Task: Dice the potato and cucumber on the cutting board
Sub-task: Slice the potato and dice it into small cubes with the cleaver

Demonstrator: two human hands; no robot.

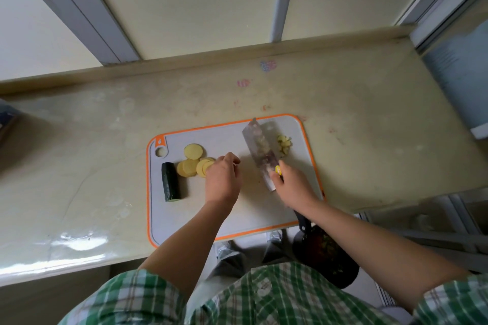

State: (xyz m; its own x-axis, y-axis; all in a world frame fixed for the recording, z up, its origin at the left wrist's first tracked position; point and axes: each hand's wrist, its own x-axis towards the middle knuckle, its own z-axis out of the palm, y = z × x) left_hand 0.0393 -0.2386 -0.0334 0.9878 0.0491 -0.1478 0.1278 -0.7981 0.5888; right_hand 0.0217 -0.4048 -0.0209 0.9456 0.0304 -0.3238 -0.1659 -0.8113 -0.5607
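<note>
A grey cutting board (232, 216) with an orange rim lies on the counter. Round potato slices (191, 159) are spread at its left middle, and a dark green cucumber piece (170, 185) lies left of them. A small pile of diced potato (284, 145) sits at the board's far right. My left hand (223, 179) rests over the right end of the slices, fingers curled on them. My right hand (291, 186) grips the handle of a cleaver (260, 152), whose blade lies across the board beside the diced pile with bits stuck to it.
The beige counter (105, 140) runs left and right, with a wall and window frames behind. A dark bin (327, 253) with scraps stands on the floor under my right arm. A pale appliance (459, 87) stands at the far right edge.
</note>
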